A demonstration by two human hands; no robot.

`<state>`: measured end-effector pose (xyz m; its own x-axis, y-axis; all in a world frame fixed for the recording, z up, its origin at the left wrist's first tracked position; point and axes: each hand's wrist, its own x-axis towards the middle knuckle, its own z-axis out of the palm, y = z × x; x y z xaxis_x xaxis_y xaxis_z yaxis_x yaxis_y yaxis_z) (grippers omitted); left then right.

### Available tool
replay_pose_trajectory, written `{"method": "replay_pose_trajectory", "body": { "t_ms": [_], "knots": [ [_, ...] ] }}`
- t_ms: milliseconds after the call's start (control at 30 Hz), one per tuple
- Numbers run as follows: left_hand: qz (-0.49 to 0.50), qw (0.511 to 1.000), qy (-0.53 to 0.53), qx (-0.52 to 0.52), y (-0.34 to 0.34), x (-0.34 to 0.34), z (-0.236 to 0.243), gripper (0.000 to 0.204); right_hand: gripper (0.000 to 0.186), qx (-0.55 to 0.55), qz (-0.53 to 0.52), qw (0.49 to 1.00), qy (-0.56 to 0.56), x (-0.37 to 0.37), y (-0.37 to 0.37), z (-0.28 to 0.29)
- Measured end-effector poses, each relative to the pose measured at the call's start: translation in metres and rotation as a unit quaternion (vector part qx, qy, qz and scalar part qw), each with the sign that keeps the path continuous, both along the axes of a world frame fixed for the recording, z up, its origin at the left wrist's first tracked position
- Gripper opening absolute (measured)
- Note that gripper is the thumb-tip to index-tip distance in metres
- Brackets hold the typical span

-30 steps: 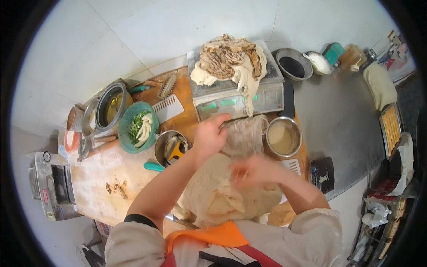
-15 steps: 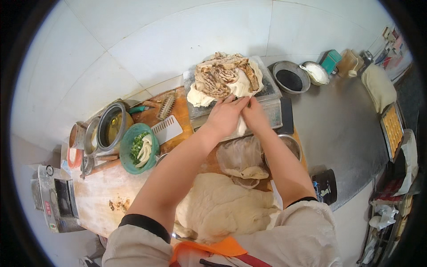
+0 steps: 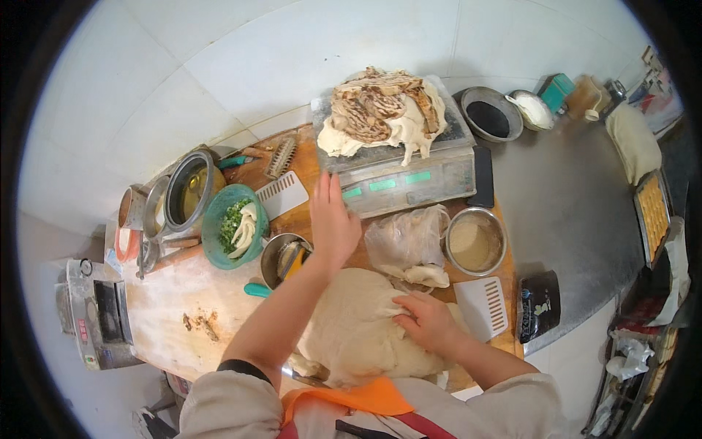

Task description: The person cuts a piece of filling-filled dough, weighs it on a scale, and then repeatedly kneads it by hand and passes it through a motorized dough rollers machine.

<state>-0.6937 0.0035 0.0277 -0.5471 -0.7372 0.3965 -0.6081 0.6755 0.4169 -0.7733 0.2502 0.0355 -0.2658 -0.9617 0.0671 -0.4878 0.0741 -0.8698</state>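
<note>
A large pale lump of dough (image 3: 358,329) lies on the wooden worktop right in front of me. My right hand (image 3: 431,325) is on its right part, with curled fingers gripping the surface. My left hand (image 3: 336,223) is raised beside the front left corner of the weighing scale (image 3: 402,183), fingers stretched out and nothing in them. On the scale's platform sits a heap of dough with dark brown streaked pieces (image 3: 384,110). A small strip of dough hangs over the platform's front edge.
At left stand a green bowl (image 3: 208,238) with chopped greens and dough, and a metal pot (image 3: 175,208). A plastic bag (image 3: 406,238), a metal bowl (image 3: 503,245) and a white slotted scraper (image 3: 482,307) lie between scale and dough. A bowl of black stuff (image 3: 490,117) stands far right.
Both hands have left the heap on the scale. My right hand has come down onto the large dough; my left has drawn back to the left. The scale's display is now uncovered.
</note>
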Motion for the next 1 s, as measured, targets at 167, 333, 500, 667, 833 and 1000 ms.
{"method": "replay_pose_trajectory", "body": {
  "t_ms": [167, 333, 500, 667, 833, 1000],
  "knots": [
    [-0.083, 0.991, -0.075, 0.072, 0.045, 0.027, -0.002, 0.063, 0.015, 0.013, -0.054, 0.993, 0.105, -0.015, -0.015, 0.003],
    [-0.131, 0.982, -0.1, 0.087, 0.07, 0.022, 0.017, 0.064, 0.008, -0.02, 0.06, 0.952, 0.301, -0.029, -0.017, -0.047],
    [-0.111, 0.982, -0.026, 0.148, 0.049, 0.02, 0.012, 0.063, 0.018, -0.039, 0.135, 0.968, 0.209, -0.047, -0.033, 0.021],
    [0.07, 0.973, 0.089, 0.201, -0.046, -0.018, 0.042, 0.07, 0.031, -0.078, -0.232, 0.969, 0.037, -0.143, -0.12, 0.027],
    [0.076, 0.981, 0.006, 0.18, -0.129, -0.05, 0.034, 0.08, 0.055, -0.022, -0.344, 0.903, -0.256, -0.252, -0.251, 0.0],
    [0.029, 0.92, 0.013, 0.391, -0.155, -0.076, 0.046, 0.077, 0.061, -0.01, -0.299, 0.894, -0.333, -0.277, -0.289, -0.009]
  ]
}}
